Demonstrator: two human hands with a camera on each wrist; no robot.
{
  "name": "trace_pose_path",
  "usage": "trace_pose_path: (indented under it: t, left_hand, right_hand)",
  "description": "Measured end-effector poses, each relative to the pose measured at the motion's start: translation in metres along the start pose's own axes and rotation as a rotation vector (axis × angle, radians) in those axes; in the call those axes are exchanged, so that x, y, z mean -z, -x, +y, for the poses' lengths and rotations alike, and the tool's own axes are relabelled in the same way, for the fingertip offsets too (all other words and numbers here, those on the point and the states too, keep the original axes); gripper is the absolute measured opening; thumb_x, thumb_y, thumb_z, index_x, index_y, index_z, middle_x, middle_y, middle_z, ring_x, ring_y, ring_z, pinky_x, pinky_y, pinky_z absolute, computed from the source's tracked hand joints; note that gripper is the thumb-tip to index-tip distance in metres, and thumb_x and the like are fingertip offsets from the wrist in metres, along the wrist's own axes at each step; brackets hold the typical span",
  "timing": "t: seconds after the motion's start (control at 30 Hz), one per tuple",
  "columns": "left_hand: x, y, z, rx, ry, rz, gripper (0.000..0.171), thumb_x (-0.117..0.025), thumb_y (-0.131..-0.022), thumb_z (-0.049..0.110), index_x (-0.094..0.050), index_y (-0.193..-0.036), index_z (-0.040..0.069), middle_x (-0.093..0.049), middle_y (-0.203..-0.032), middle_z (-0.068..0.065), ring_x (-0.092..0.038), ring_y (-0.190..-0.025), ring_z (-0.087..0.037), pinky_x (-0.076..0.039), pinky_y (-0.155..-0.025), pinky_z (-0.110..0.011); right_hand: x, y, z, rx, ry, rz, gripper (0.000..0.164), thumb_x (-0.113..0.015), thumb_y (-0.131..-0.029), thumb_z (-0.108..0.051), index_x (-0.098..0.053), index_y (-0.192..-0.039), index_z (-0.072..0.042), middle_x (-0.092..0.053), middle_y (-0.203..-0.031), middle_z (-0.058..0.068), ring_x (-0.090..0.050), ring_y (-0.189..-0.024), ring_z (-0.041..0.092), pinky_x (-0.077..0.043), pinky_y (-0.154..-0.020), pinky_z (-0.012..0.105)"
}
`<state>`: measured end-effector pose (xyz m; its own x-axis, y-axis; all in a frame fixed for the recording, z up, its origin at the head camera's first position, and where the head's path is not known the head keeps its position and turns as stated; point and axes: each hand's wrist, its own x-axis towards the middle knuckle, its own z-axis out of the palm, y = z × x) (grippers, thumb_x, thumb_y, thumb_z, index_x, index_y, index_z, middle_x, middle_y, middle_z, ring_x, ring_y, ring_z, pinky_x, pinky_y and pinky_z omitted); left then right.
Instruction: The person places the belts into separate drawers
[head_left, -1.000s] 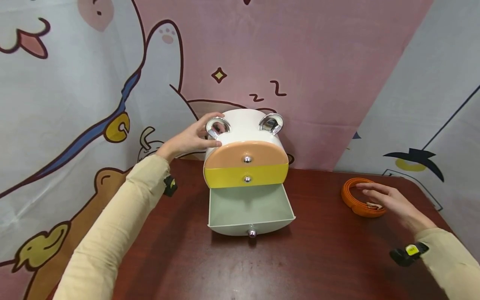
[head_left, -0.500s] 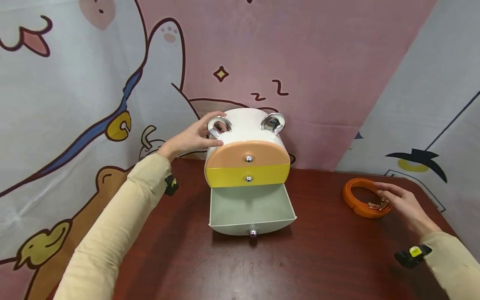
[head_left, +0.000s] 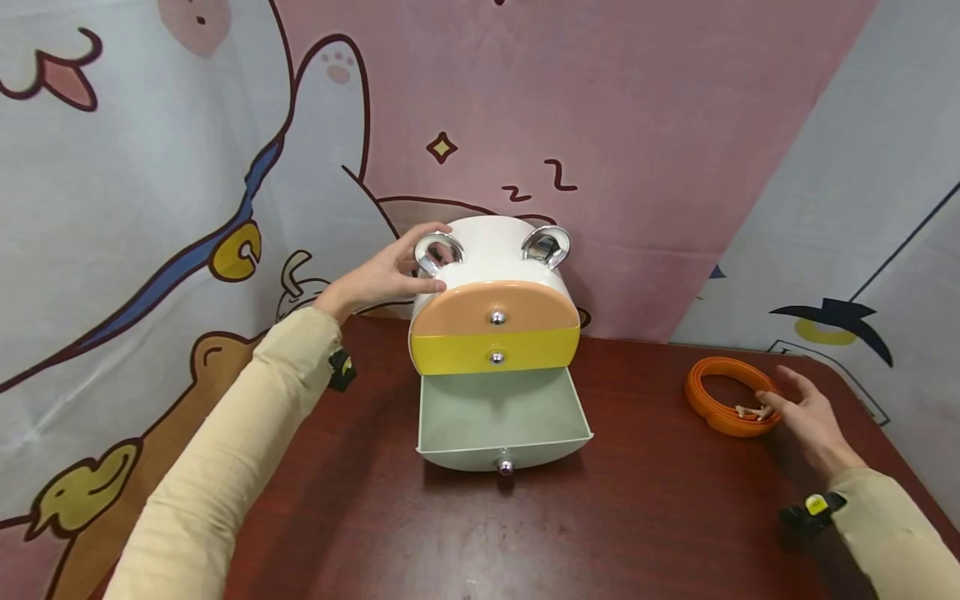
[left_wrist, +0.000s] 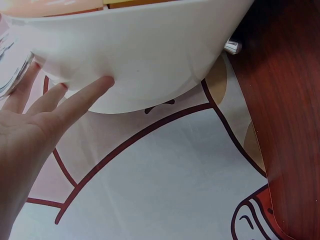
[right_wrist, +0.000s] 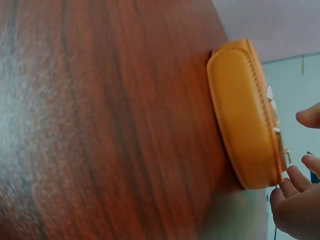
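A small white chest of drawers (head_left: 491, 250) with silver ears stands at the back of the table. Its bottom drawer, pale green (head_left: 501, 417), is pulled out and holds nothing visible. My left hand (head_left: 386, 271) rests on the chest's left side around the left silver ear (head_left: 438, 252), its extended fingers (left_wrist: 82, 102) against the white shell in the left wrist view. On the right lies a coiled orange belt (head_left: 705, 404) with a metal buckle (head_left: 752, 411). Beside the coil's right edge is my right hand (head_left: 813, 421), fingers relaxed; whether they touch the belt is unclear.
The brown wooden table (head_left: 600, 517) runs up to a cartoon-printed cloth (head_left: 637, 150) behind the chest. Above the open drawer are a closed yellow drawer (head_left: 450, 356) and a closed orange drawer (head_left: 457, 315), each with a round silver knob.
My right hand has drawn back from over the belt to its right edge, uncovering the buckle. The left hand stays on the chest, and the drawers stand as before.
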<state>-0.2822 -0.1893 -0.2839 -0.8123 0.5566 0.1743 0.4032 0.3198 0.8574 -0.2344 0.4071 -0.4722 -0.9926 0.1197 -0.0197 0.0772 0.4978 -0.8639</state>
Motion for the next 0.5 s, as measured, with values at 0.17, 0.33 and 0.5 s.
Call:
trace_pose_path:
  t: [0.17,0.33,0.5]
  left_hand:
    - [-0.001,0.0,-0.001,-0.004,0.003,-0.003,0.078,-0.069,-0.089,0.004,-0.023,-0.151,0.017,-0.051,-0.119,-0.016,-0.06,-0.096,-0.03,-0.051,-0.073,-0.038]
    - [-0.001,0.0,0.0,0.003,-0.006,0.004,0.078,-0.07,-0.089,0.007,-0.024,-0.151,0.019,-0.05,-0.12,-0.016,-0.059,-0.101,-0.03,-0.051,-0.077,-0.038]
    - [0.0,0.0,-0.001,0.0,0.006,0.002,0.078,-0.07,-0.089,0.006,-0.023,-0.151,0.019,-0.05,-0.12,-0.016,-0.059,-0.101,-0.032,-0.051,-0.078,-0.038]
  right_hand:
    - [-0.001,-0.002,0.008,-0.033,-0.012,-0.03,0.081,-0.048,-0.101,-0.03,0.005,-0.149,0.006,0.003,-0.151,0.037,-0.003,-0.136,0.053,-0.008,-0.106,0.064]
    - [-0.003,-0.004,0.014,-0.063,-0.031,-0.051,0.086,-0.051,-0.1,-0.034,0.008,-0.149,0.006,0.007,-0.15,0.037,0.001,-0.135,0.053,-0.006,-0.105,0.064]
    - [-0.009,-0.006,0.016,-0.08,0.0,-0.047,0.082,-0.049,-0.1,-0.037,0.0,-0.15,0.006,-0.004,-0.15,0.039,-0.017,-0.129,0.051,-0.024,-0.109,0.048]
